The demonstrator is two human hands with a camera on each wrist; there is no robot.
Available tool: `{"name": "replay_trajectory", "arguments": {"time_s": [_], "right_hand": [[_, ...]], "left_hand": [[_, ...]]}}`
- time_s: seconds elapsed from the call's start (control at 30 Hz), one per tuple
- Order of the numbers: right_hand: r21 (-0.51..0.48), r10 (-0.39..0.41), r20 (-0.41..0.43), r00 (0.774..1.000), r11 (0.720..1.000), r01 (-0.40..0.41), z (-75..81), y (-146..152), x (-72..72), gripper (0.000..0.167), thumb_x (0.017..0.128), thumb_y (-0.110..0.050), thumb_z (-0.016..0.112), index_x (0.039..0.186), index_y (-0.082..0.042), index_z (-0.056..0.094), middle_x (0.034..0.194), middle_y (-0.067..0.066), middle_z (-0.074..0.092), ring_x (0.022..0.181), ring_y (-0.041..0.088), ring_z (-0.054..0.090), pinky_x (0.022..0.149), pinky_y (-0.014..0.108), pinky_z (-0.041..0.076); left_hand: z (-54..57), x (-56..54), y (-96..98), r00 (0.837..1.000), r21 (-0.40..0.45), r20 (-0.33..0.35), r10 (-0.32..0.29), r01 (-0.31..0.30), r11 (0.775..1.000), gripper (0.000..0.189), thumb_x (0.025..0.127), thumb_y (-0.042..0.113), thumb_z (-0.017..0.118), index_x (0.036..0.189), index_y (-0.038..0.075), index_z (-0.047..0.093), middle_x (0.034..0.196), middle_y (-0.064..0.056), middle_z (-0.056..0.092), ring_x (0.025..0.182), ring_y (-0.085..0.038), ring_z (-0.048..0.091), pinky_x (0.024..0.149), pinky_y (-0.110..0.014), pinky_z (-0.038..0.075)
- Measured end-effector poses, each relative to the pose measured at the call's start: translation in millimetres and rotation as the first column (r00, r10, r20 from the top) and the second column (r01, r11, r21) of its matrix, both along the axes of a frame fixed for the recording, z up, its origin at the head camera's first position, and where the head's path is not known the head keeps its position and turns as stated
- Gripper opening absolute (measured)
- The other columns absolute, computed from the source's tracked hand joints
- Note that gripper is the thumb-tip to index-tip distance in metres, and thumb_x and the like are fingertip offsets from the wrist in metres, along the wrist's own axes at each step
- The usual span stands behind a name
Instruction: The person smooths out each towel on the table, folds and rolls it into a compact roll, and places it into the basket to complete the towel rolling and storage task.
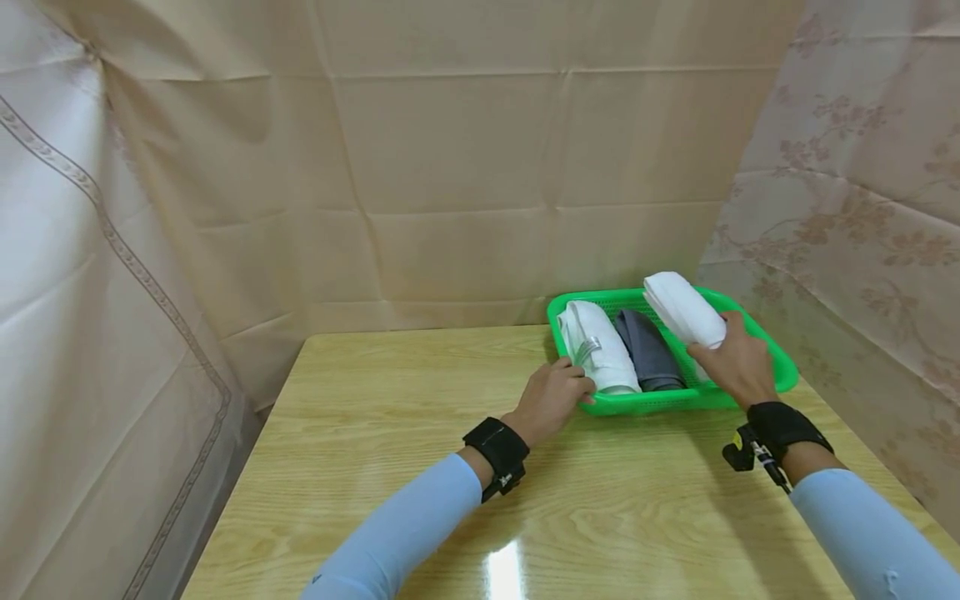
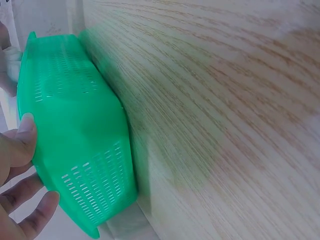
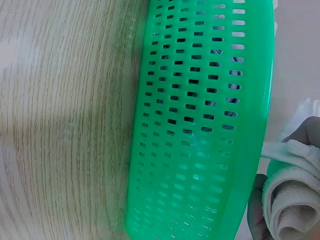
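A green plastic basket [image 1: 645, 403] with slotted walls stands at the table's back right. Inside lie a rolled white towel [image 1: 600, 346] on the left and a rolled dark grey towel [image 1: 651, 354] beside it. My left hand [image 1: 553, 396] grips the basket's near left corner, thumb and fingers at the rim [image 2: 32, 145]. My right hand [image 1: 738, 358] holds another rolled white towel [image 1: 684, 308] by its near end, tilted over the basket's right part. In the right wrist view that towel's spiral end [image 3: 295, 210] shows between thumb and fingers.
The wooden table [image 1: 375, 433] carries the basket near its back edge. A beige cloth [image 1: 450, 167] hangs behind it. Patterned cloth [image 1: 862, 208] hangs close on the right, and a white cloth with a trim band [image 1: 90, 333] on the left.
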State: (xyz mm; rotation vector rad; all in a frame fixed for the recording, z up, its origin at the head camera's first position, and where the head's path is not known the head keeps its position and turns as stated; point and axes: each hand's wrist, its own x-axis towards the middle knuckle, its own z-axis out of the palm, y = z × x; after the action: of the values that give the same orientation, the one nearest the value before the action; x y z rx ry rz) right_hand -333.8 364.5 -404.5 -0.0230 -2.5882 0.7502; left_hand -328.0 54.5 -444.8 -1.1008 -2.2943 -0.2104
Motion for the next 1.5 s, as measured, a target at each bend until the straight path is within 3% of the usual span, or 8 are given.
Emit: {"name": "replay_trajectory", "arguments": {"time_s": [0.43,1.0,1.3,1.5], "right_hand": [[0.006,-0.013,0.003,1.000,1.000,0.013,-9.8,4,-5.5,0.070,0.095,-0.028,0.065,0.143,0.013,0.036,0.108,0.046,0.058,0.077,0.053,0.062,0.054,0.052,0.048],[0.011,-0.039,0.048,0.998,0.999,0.039,-15.1,7,-8.5,0.074,0.095,-0.031,0.063,0.145,0.013,0.032,0.106,0.047,0.056,0.074,0.054,0.062,0.055,0.055,0.047],[0.002,-0.032,0.083,0.996,0.999,0.032,-15.7,8,-9.2,0.075,0.096,-0.031,0.061,0.146,0.015,0.029,0.106,0.047,0.055,0.071,0.051,0.063,0.047,0.045,0.045],[0.017,-0.045,0.099,0.994,0.999,0.044,-14.9,10,-10.6,0.076,0.097,-0.031,0.062,0.145,0.017,0.029,0.105,0.048,0.054,0.069,0.051,0.061,0.047,0.048,0.045]], "left_hand": [[0.3,0.6,0.8,1.000,-0.002,0.007,-0.001,0.001,1.000,0.015,0.094,0.036,0.071,0.099,0.027,0.082,0.092,0.011,0.073,0.079,-0.009,0.056,0.063,-0.015,0.040],[0.8,1.9,1.4,1.000,-0.004,0.026,0.008,-0.008,1.000,0.016,0.094,0.036,0.071,0.100,0.026,0.082,0.092,0.010,0.073,0.078,-0.009,0.054,0.062,-0.016,0.038],[0.8,2.8,0.9,1.000,0.008,0.012,-0.007,0.007,1.000,0.015,0.092,0.035,0.074,0.098,0.025,0.082,0.090,0.010,0.073,0.076,-0.009,0.054,0.062,-0.015,0.039],[0.9,1.5,1.2,1.000,0.007,0.009,-0.008,0.008,1.000,0.013,0.092,0.034,0.075,0.098,0.024,0.082,0.090,0.009,0.073,0.076,-0.009,0.053,0.063,-0.015,0.039]]}}
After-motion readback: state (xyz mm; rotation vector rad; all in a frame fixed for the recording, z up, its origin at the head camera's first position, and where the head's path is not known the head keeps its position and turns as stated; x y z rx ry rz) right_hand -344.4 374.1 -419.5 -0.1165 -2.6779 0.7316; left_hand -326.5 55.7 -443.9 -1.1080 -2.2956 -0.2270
